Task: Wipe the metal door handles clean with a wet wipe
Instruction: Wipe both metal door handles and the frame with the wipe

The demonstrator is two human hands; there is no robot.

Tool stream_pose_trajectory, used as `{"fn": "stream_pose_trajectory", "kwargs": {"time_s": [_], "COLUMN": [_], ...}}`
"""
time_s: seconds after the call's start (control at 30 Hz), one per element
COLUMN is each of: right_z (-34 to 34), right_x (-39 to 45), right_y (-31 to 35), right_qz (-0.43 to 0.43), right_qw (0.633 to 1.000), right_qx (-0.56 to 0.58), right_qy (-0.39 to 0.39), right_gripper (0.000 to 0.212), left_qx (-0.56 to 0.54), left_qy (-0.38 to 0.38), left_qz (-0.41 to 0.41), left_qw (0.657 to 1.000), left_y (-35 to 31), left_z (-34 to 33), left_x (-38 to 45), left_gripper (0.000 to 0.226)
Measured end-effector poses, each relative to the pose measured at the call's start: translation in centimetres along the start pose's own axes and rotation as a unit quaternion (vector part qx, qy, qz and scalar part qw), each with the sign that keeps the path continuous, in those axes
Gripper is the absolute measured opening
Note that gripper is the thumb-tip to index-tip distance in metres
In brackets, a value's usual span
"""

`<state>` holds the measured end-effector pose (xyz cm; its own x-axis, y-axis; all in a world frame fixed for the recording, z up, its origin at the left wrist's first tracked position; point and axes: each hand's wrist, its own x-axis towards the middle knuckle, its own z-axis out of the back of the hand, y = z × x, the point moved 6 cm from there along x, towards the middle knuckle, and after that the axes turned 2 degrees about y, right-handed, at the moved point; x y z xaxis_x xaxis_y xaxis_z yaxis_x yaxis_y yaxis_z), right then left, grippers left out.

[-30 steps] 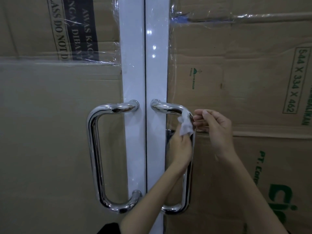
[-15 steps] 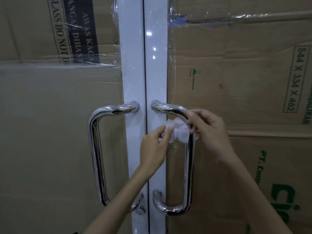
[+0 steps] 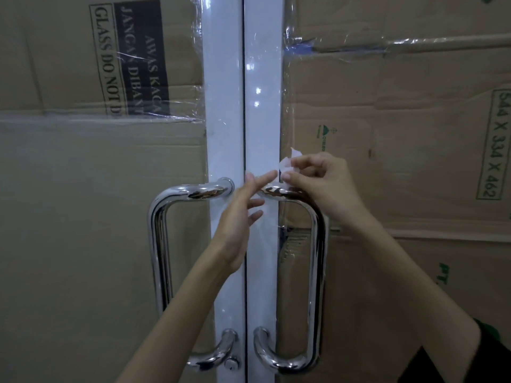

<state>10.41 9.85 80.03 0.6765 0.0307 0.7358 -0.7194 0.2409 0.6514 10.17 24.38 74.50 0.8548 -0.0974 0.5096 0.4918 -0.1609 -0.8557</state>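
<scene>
Cardboard-covered doors (image 3: pixel 83 217), wipe (image 3: pixel 287 164) atop handle (image 3: pixel 313 244)

White door frame (image 3: pixel 262 120) w/ two chrome handles (image 3: pixel 159 244).

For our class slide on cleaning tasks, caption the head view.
Right hand pinches a wet wipe above the right door handle; left hand reaches toward it.

The right hand (image 3: pixel 323 183) covers most of the wet wipe (image 3: pixel 287 163) — only a small crumpled corner shows above the fingers. Both hands hide the upper bend of the right door handle (image 3: pixel 315 272). The left forearm (image 3: pixel 177 313) crosses the left door handle (image 3: pixel 159 258) low down. The cardboard's (image 3: pixel 83 217) lettering is cut off — 1 line ends at "GLASS DO NOT D".
</scene>
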Motion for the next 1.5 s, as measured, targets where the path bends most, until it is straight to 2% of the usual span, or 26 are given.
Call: {"fn": "stream_pose_trajectory", "kwargs": {"time_s": [0.03, 0.1, 0.17, 0.23, 0.27, 0.33, 0.4, 0.5, 0.6, 0.7, 0.83, 0.9, 0.97, 1.0, 1.03, 1.13, 1.17, 1.23, 1.3, 1.33, 1.37, 1.43, 1.5], "right_z": [-0.4, -2.6, -5.2, -6.1, -5.5, -3.4, -1.5, -1.7, -4.8, -6.2, -3.5, -3.1, -4.5, -5.7, -6.8, -9.2, -9.2, -8.4, -7.7, -7.7, -7.9, -9.4, -11.8], "right_x": [0.8, 2.0, 2.5, 2.9, 3.1, 3.4, 3.3, 3.3, 3.6, 4.2, 4.1, 4.0, 3.9, 3.8, 3.5, 1.6, 1.0, -0.1, 0.3, 1.0, 1.9, 2.9, 2.0], "right_y": [0.0, -0.2, -0.7, -1.0, -1.3, -1.6, -1.8, -1.4, -1.0, -1.4, -0.5, -0.2, -0.2, -0.3, -0.6, -1.3, -1.3, -0.6, 1.0, 1.4, 0.9, -0.1, -2.2], "right_qz": [0.000, 0.005, 0.051, 0.068, 0.058, 0.010, -0.032, -0.023, -0.013, -0.014, -0.033, -0.043, -0.017, 0.012, 0.056, 0.214, 0.257, 0.312, 0.243, 0.194, 0.152, 0.115, 0.134], "right_qw": [1.000, 0.986, 0.949, 0.927, 0.925, 0.930, 0.937, 0.930, 0.922, 0.898, 0.870, 0.871, 0.870, 0.855, 0.824, 0.686, 0.662, 0.664, 0.723, 0.740, 0.743, 0.716, 0.647], "right_qx": [-0.024, -0.125, -0.255, -0.316, -0.327, -0.323, -0.297, -0.315, -0.326, -0.378, -0.424, -0.412, -0.416, -0.448, -0.503, -0.655, -0.666, -0.645, -0.614, -0.615, -0.627, -0.671, -0.723], "right_qy": [0.019, 0.108, 0.179, 0.189, 0.186, 0.175, 0.180, 0.190, 0.210, 0.223, 0.250, 0.264, 0.265, 0.262, 0.256, 0.235, 0.230, 0.214, 0.204, 0.189, 0.177, 0.154, 0.202], "right_gripper": [0.013, 0.014, 0.018, 0.020, 0.022, 0.043, 0.051, 0.039, 0.028, 0.035, 0.047, 0.045, 0.034, 0.031, 0.031, 0.030, 0.032, 0.025, 0.026, 0.028, 0.029, 0.028, 0.030], "left_qx": [-0.004, -0.021, -0.034, -0.040, -0.042, -0.043, -0.042, -0.050, -0.097, -0.136, -0.144, -0.142, -0.141, -0.144, -0.148, -0.159, -0.166, -0.175, -0.165, -0.154, -0.144, -0.140, -0.148], "left_qy": [-0.018, -0.044, -0.060, -0.071, -0.072, -0.070, -0.064, -0.058, -0.072, -0.068, -0.052, -0.051, -0.048, -0.048, -0.048, -0.044, -0.044, -0.049, -0.049, -0.044, -0.038, -0.028, -0.019], "left_qz": [-0.003, 0.001, 0.008, 0.008, 0.008, 0.007, 0.006, 0.012, 0.026, 0.037, 0.059, 0.062, 0.062, 0.062, 0.062, 0.067, 0.074, 0.085, 0.087, 0.086, 0.086, 0.092, 0.095], "left_qw": [1.000, 0.999, 0.998, 0.997, 0.996, 0.997, 0.997, 0.997, 0.992, 0.988, 0.986, 0.987, 0.987, 0.986, 0.986, 0.984, 0.982, 0.980, 0.981, 0.983, 0.985, 0.985, 0.984], "left_y": [0.0, 0.1, 0.3, 0.4, 0.5, 0.7, 1.1, 1.6, 2.0, 2.2, 3.1, 3.5, 3.5, 3.6, 3.6, 3.7, 3.7, 3.8, 4.0, 4.0, 3.9, 3.9, 3.7], "left_z": [0.7, 2.0, 2.9, 3.5, 3.7, 4.2, 4.7, 4.4, 3.3, 2.5, 2.9, 3.3, 3.1, 3.1, 3.0, 3.2, 3.6, 4.5, 5.4, 5.8, 5.9, 5.9, 6.0], "left_x": [0.2, 0.7, 1.2, 1.5, 1.5, 1.5, 1.6, 1.9, 2.4, 2.4, 2.2, 2.3, 2.3, 2.4, 2.4, 2.2, 2.0, 1.6, 1.3, 1.1, 0.9, 0.8, 0.6], "left_gripper": [0.047, 0.047, 0.046, 0.044, 0.043, 0.043, 0.043, 0.042, 0.042, 0.050, 0.051, 0.049, 0.047, 0.045, 0.042, 0.043, 0.046, 0.052, 0.052, 0.051, 0.051, 0.050, 0.051]}}
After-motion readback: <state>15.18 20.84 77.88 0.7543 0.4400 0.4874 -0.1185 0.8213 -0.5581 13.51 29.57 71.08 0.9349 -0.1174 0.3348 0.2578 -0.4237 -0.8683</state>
